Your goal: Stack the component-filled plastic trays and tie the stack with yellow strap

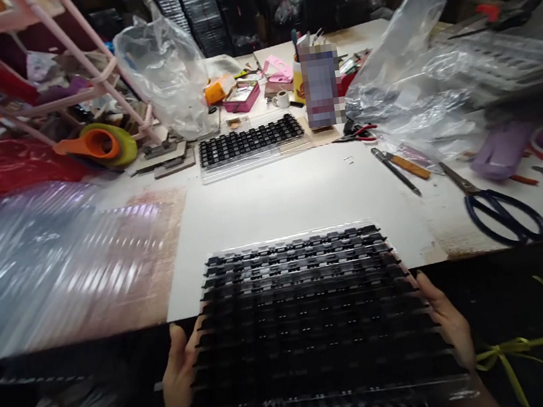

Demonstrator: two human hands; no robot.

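A clear plastic tray point(300, 233) filled with rows of black plastic parts point(308, 319) is held at the table's front edge, its far end over the white surface. My left hand point(181, 371) grips its left side, thumb up along the edge and the other fingers hidden beneath. On the opposite side my right hand point(447, 320) holds the right edge, also with fingers partly under the tray. Farther back on the table lies a second clear tray point(246, 170) with similar black parts point(250, 140).
Blurred clear plastic trays point(57, 260) cover the left. A pink rack point(98, 86) with tape rolls stands behind them. Scissors point(503, 215), a pen point(396, 171), a cutter knife point(407, 165) and red-handled pliers point(360, 132) lie to the right, near crumpled plastic bags point(418, 95). Yellow strapping point(514, 346) is at lower right.
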